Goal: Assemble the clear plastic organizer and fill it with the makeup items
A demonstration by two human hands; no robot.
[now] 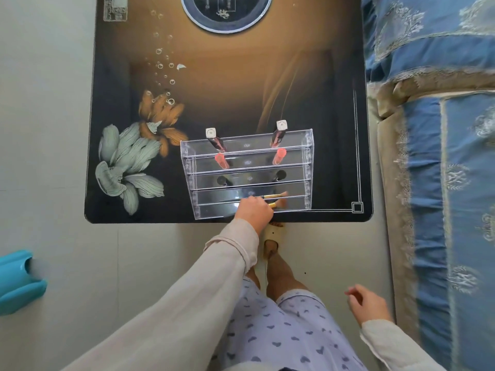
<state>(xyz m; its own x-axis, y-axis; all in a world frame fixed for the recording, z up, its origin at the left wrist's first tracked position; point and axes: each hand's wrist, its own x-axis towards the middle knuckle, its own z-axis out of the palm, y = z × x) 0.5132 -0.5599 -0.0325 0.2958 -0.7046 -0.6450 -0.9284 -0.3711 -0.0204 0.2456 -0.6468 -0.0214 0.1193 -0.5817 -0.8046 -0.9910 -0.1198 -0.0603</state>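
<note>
Fingers of my left hand (254, 211) curl round a makeup brush (277, 203), I think by its handle; my right hand (367, 306) hangs loose, holding nothing. On the floral table (120, 199) the clear organizer (187, 156) stands near the front edge, lip tubes (214, 140) leaning in its back rows, a second brush (270, 195) lying along a front row.

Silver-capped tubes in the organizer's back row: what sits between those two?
Nothing: in the head view the back row of the clear organizer is bare between the left tube and the right tube.
</note>
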